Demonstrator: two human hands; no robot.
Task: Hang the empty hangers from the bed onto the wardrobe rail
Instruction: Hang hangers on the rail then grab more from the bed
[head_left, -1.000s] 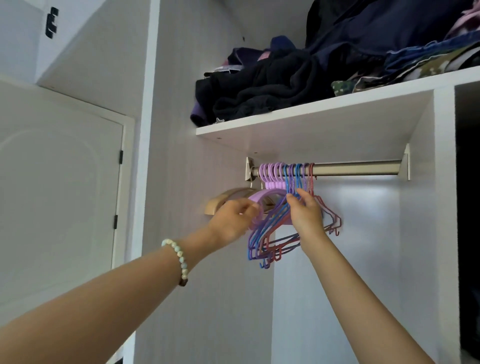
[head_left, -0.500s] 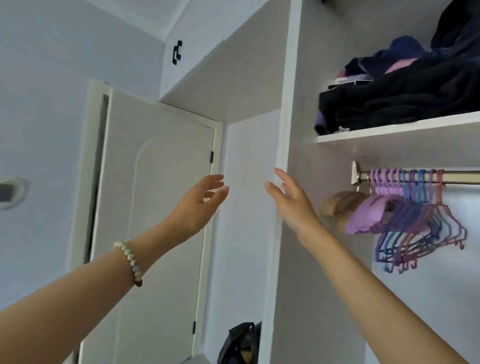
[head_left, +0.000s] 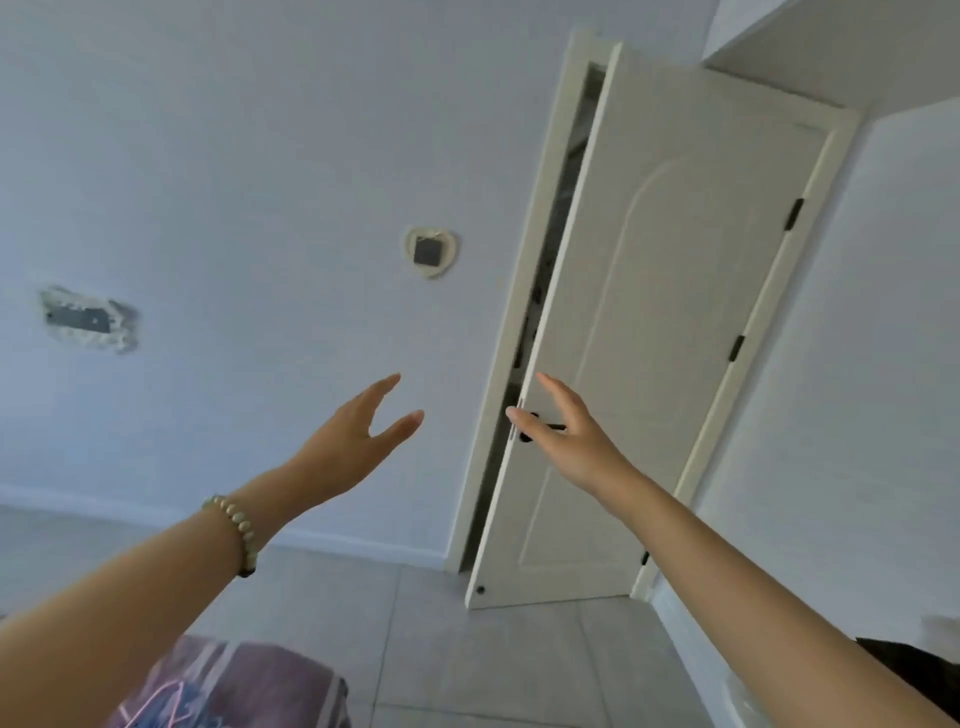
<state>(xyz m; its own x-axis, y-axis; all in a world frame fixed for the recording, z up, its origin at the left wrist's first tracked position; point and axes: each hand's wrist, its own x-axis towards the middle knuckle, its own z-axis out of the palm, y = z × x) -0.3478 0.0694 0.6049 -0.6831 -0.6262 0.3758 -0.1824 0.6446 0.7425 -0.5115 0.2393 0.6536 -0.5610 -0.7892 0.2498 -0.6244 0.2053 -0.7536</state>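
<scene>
Ahead, just beyond the right hand (head_left: 576, 441), a white door (head_left: 649, 338) stands ajar, its dark handle (head_left: 543, 428) partly hidden behind the fingers. That hand and the left hand (head_left: 353, 441), which has a beaded bracelet (head_left: 236, 530) at the wrist, have straight fingers and hold nothing. Below the left hand lies a bed (head_left: 280, 680) corner. Pink lines on it may be hangers (head_left: 171, 695), but they are too blurred to tell.

Cream door (head_left: 649, 332), black handle (head_left: 540, 428); purple striped bedspread (head_left: 249, 686); pale beaded bracelet (head_left: 236, 530).

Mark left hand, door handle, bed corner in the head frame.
left hand (head_left: 348, 447): head view, middle of the hand.
door handle (head_left: 548, 427): head view, visible stretch of the black lever.
bed (head_left: 249, 680): head view, purple cover at the bottom edge.
</scene>
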